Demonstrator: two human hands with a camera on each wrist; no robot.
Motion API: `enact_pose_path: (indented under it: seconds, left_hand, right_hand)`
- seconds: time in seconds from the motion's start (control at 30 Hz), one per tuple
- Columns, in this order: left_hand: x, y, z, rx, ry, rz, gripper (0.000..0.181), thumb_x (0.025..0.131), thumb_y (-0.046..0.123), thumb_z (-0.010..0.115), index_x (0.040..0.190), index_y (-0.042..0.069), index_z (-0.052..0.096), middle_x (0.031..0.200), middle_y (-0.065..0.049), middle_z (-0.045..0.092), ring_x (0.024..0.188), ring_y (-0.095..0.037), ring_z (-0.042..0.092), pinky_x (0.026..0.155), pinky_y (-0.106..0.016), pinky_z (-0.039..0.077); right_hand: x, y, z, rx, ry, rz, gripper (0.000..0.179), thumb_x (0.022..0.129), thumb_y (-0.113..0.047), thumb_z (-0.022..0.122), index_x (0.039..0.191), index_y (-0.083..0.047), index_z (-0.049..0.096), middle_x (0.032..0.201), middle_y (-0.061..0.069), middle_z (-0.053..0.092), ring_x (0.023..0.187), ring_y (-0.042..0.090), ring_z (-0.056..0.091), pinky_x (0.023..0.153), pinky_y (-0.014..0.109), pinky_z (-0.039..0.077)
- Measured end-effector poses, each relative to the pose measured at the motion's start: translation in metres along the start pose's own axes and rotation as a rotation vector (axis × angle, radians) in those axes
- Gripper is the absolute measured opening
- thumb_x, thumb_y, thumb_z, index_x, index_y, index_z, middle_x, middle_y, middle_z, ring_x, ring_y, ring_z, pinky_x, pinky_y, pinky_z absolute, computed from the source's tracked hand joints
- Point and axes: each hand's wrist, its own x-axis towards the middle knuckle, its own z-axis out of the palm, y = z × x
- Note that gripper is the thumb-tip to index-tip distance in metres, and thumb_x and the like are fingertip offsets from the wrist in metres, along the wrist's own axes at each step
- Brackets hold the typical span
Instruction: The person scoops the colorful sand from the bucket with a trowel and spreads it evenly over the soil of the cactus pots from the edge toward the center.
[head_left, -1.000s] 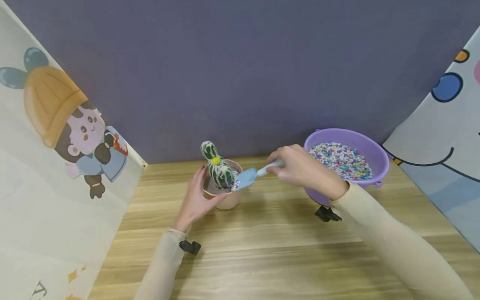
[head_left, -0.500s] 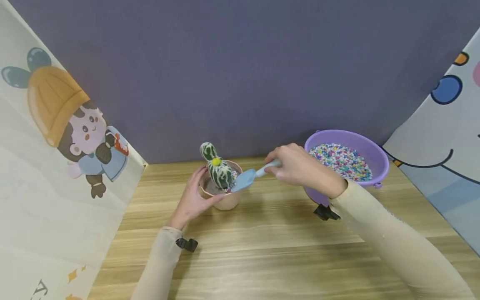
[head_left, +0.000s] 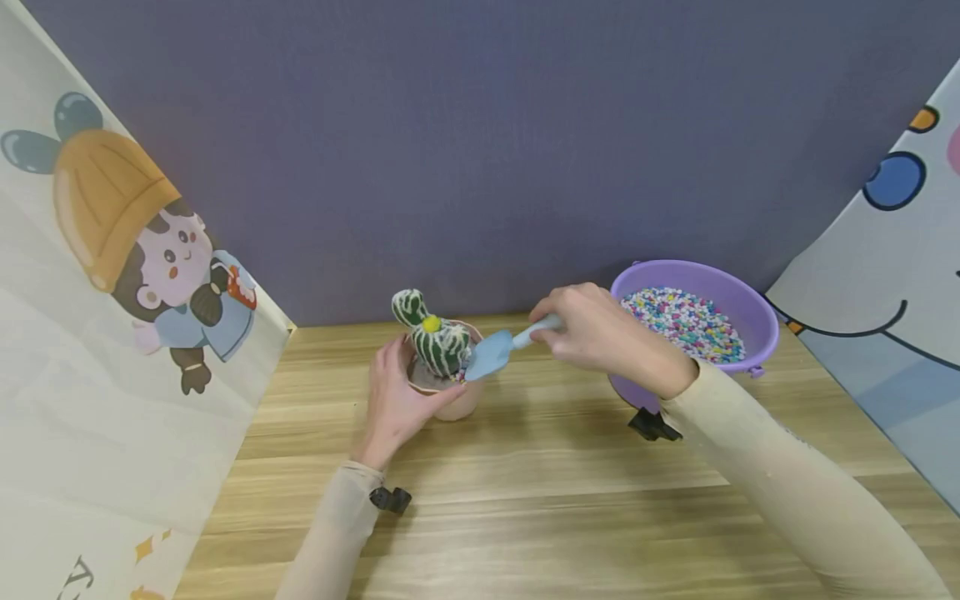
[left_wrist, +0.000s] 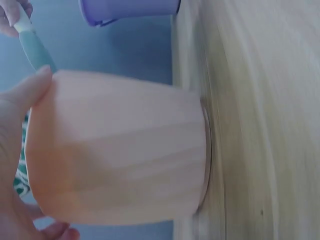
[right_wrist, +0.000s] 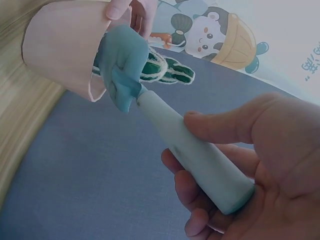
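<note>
My left hand (head_left: 396, 407) grips a pale pink flower pot (head_left: 459, 407) by its rim, thumb at the near side and fingers around the far left. The left wrist view shows the pot's smooth outer wall (left_wrist: 120, 150) filling the frame. Inside leans a green-and-white striped toy cactus (head_left: 441, 346), tilted left, with a yellow flower at its joint. My right hand (head_left: 592, 329) holds a light blue toy trowel (head_left: 489, 356) by its handle. The trowel's blade (right_wrist: 125, 55) overlaps the pot's right rim, tip down beside the cactus. A few small coloured beads (head_left: 459, 377) show at the tip.
A purple bucket (head_left: 757, 325) stands at the right under my right forearm, part-filled with multicoloured beads (head_left: 682, 321). A dark blue-grey panel (head_left: 480, 167) closes off the back of the wooden table (head_left: 525, 500). Printed cartoon panels rise on both sides.
The cactus has tipped further left, and my left hand has shifted slightly on the pot. Beads near the trowel's tip have slid down into the pot. My right hand stays nearly in place.
</note>
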Motion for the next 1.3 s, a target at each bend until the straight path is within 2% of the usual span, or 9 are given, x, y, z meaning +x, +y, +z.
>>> enact_pose_path:
  seconds: [0.1, 0.3, 0.47, 0.57, 0.73, 0.87, 1.0, 1.13, 1.3]
  left_hand:
    - [0.001, 0.004, 0.004, 0.005, 0.034, -0.018, 0.126, 0.064, 0.063, 0.097, 0.162, 0.012, 0.037, 0.153, -0.013, 0.047, 0.138, -0.029, 0.042, 0.117, -0.053, 0.041]
    - [0.0, 0.006, 0.01, 0.031, 0.089, -0.057, 0.142, 0.064, 0.063, 0.097, 0.168, 0.006, 0.019, 0.157, -0.022, 0.042, 0.144, -0.038, 0.042, 0.122, -0.056, 0.039]
    - [-0.001, 0.002, 0.013, 0.009, 0.108, -0.022, 0.139, 0.066, 0.06, 0.097, 0.168, 0.006, 0.019, 0.159, -0.022, 0.041, 0.146, -0.038, 0.041, 0.123, -0.057, 0.037]
    - [-0.001, 0.001, 0.014, -0.03, 0.142, 0.008, 0.132, 0.068, 0.055, 0.096, 0.167, 0.006, 0.024, 0.16, -0.022, 0.041, 0.147, -0.038, 0.041, 0.124, -0.058, 0.038]
    - [-0.001, 0.001, 0.014, -0.178, 0.29, 0.148, 0.113, 0.072, 0.038, 0.095, 0.159, -0.002, 0.037, 0.157, -0.026, 0.045, 0.142, -0.04, 0.046, 0.117, -0.059, 0.042]
    - [-0.001, 0.004, 0.014, -0.238, 0.383, 0.276, 0.099, 0.073, 0.031, 0.092, 0.153, -0.006, 0.044, 0.151, -0.028, 0.05, 0.137, -0.036, 0.049, 0.109, -0.053, 0.046]
    - [-0.001, 0.011, 0.015, -0.286, 0.44, 0.385, 0.083, 0.075, 0.026, 0.089, 0.143, -0.006, 0.054, 0.141, -0.027, 0.057, 0.127, -0.036, 0.054, 0.101, -0.046, 0.051]
    - [-0.003, 0.019, 0.02, -0.329, 0.489, 0.529, 0.061, 0.076, 0.021, 0.085, 0.127, -0.007, 0.065, 0.125, -0.028, 0.065, 0.113, -0.036, 0.06, 0.095, -0.032, 0.052]
    - [-0.008, 0.03, 0.032, -0.334, 0.504, 0.68, 0.045, 0.078, 0.016, 0.079, 0.115, -0.007, 0.068, 0.11, -0.025, 0.069, 0.105, -0.031, 0.063, 0.102, -0.025, 0.051]
  right_hand:
    - [-0.001, 0.003, 0.0, -0.006, 0.007, 0.004, 0.016, 0.093, -0.013, 0.079, 0.107, -0.006, 0.083, 0.1, 0.011, 0.08, 0.073, 0.02, 0.061, 0.065, 0.035, 0.051]
    - [-0.003, 0.016, 0.004, 0.0, -0.047, 0.046, 0.025, 0.096, -0.016, 0.078, 0.116, -0.002, 0.08, 0.105, 0.013, 0.08, 0.068, 0.016, 0.058, 0.061, 0.031, 0.048]
    - [-0.009, 0.029, 0.008, 0.011, -0.094, 0.074, 0.026, 0.097, -0.019, 0.077, 0.116, -0.001, 0.08, 0.094, 0.009, 0.077, 0.062, 0.014, 0.051, 0.058, 0.028, 0.041]
    - [-0.013, 0.035, 0.008, 0.024, -0.102, 0.069, 0.024, 0.098, -0.018, 0.076, 0.114, -0.001, 0.081, 0.086, 0.006, 0.075, 0.059, 0.013, 0.048, 0.056, 0.028, 0.04]
    - [-0.018, 0.047, 0.01, 0.005, -0.058, 0.026, 0.022, 0.098, -0.015, 0.075, 0.113, -0.001, 0.08, 0.092, 0.009, 0.078, 0.067, 0.016, 0.056, 0.063, 0.035, 0.049]
    - [-0.023, 0.058, 0.011, -0.019, -0.019, -0.003, 0.02, 0.099, -0.012, 0.073, 0.114, -0.001, 0.08, 0.097, 0.011, 0.079, 0.076, 0.018, 0.06, 0.072, 0.041, 0.054]
    - [-0.029, 0.069, 0.013, -0.022, 0.019, -0.053, 0.019, 0.098, -0.01, 0.072, 0.113, -0.001, 0.08, 0.098, 0.01, 0.078, 0.08, 0.021, 0.064, 0.075, 0.045, 0.054]
    - [-0.036, 0.079, 0.013, -0.016, 0.064, -0.076, 0.018, 0.098, -0.009, 0.072, 0.112, -0.003, 0.08, 0.097, 0.007, 0.078, 0.085, 0.023, 0.067, 0.08, 0.048, 0.056]
    - [-0.047, 0.092, 0.007, -0.024, 0.117, -0.057, 0.017, 0.097, -0.007, 0.072, 0.113, -0.004, 0.08, 0.097, 0.007, 0.078, 0.089, 0.024, 0.068, 0.082, 0.048, 0.056]
